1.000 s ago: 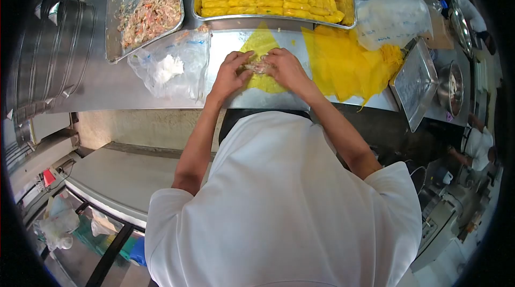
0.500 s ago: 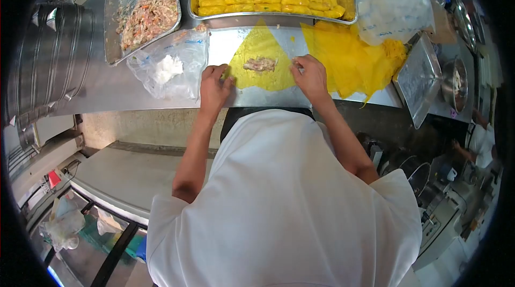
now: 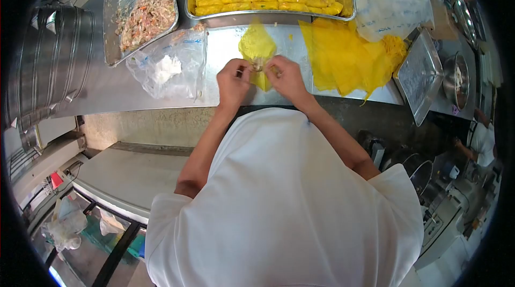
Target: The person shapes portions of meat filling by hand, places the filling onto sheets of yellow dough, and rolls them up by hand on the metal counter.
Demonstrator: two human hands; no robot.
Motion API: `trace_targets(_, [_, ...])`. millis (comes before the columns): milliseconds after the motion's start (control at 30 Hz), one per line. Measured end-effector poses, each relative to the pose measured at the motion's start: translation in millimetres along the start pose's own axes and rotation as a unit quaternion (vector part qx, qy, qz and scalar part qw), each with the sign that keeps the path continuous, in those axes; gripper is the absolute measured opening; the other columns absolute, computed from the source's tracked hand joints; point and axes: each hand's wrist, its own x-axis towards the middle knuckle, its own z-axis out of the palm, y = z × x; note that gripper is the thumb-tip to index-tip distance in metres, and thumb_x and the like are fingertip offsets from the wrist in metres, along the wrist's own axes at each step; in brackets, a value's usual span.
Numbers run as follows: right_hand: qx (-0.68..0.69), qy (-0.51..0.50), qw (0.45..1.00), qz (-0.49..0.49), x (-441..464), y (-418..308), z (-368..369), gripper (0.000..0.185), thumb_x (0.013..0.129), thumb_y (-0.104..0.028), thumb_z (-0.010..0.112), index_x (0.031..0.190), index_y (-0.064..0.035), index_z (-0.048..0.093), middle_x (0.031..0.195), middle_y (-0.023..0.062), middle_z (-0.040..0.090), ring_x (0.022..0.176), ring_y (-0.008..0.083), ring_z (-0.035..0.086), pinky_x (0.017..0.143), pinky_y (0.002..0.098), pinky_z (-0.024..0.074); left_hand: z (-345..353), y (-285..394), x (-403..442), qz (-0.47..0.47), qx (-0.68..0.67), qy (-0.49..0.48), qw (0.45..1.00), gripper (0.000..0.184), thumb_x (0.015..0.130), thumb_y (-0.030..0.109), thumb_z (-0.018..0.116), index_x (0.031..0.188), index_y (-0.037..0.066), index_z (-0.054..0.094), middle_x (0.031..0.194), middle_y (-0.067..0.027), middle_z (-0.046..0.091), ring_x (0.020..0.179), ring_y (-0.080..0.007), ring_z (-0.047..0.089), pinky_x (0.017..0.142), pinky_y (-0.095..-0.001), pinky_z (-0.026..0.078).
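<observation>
A yellow wrapper [image 3: 257, 42] lies on the metal table, its two side edges drawn inward over the pinkish filling [image 3: 258, 64]. Fingers of my left hand [image 3: 234, 80] pinch the wrapper's left edge beside the filling. On the other side my right hand [image 3: 287, 75] grips the right edge, fingertips bent inward. Part of the filling shows between the hands. To the right lies a stack of loose yellow wrappers [image 3: 338, 59].
A tray of yellow rolls [image 3: 263, 12] stands behind my hands. At the left are a filling tray [image 3: 110, 45], a plastic bag with white stuff [image 3: 167, 68] and stacked metal pans [image 3: 64, 61]. A tilted tray [image 3: 421, 78] and bowl [image 3: 456, 80] are at the right.
Half a second ago the wrapper lay spread flat with the filling uncovered and a hand at each side. Both hands have moved inward, folding its side edges toward the middle.
</observation>
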Motion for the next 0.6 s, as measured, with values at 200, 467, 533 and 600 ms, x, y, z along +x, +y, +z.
trace_targets(200, [-0.081, -0.157, 0.958, -0.227, -11, 15, -8, 0.022, 0.075, -0.009, 0.070, 0.096, -0.0034, 0.065, 0.101, 0.0104, 0.064, 0.103, 0.0295, 0.057, 0.083, 0.0369, 0.0518, -1, -13, -7, 0.091, 0.051, -0.160, 0.982, 0.023, 0.083, -0.002, 0.062, 0.105, 0.001, 0.061, 0.097, -0.0167, 0.065, 0.083, -0.0304, 0.065, 0.071, -0.0353, 0.054])
trace_targets(467, [-0.175, -0.068, 0.961, -0.205, -9, 31, 5, 0.022, 0.072, 0.001, 0.067, 0.094, -0.0025, 0.063, 0.103, 0.0096, 0.060, 0.097, 0.0305, 0.058, 0.079, 0.0367, 0.0513, -23, -11, -14, 0.155, 0.090, -0.250, 0.952, 0.027, 0.082, -0.006, 0.054, 0.108, 0.002, 0.057, 0.101, -0.0197, 0.060, 0.095, -0.0379, 0.058, 0.084, -0.0425, 0.048])
trace_targets(533, [-0.158, -0.041, 0.971, -0.174, -2, 28, 10, 0.023, 0.070, 0.006, 0.063, 0.092, -0.0018, 0.060, 0.100, 0.0106, 0.059, 0.099, 0.0309, 0.056, 0.080, 0.0372, 0.0505, -29, 0, -10, 0.145, 0.125, -0.262, 0.946, 0.027, 0.084, -0.005, 0.053, 0.110, 0.003, 0.056, 0.106, -0.0185, 0.060, 0.097, -0.0360, 0.059, 0.082, -0.0400, 0.049])
trace_targets(600, [-0.128, -0.007, 0.978, -0.167, 3, 19, 10, 0.020, 0.072, 0.005, 0.059, 0.091, -0.0011, 0.060, 0.101, 0.0115, 0.059, 0.100, 0.0312, 0.055, 0.083, 0.0378, 0.0493, -32, 13, -6, 0.077, 0.091, -0.168, 0.979, 0.027, 0.085, -0.004, 0.052, 0.111, 0.003, 0.056, 0.110, -0.0191, 0.059, 0.100, -0.0355, 0.057, 0.082, -0.0386, 0.048])
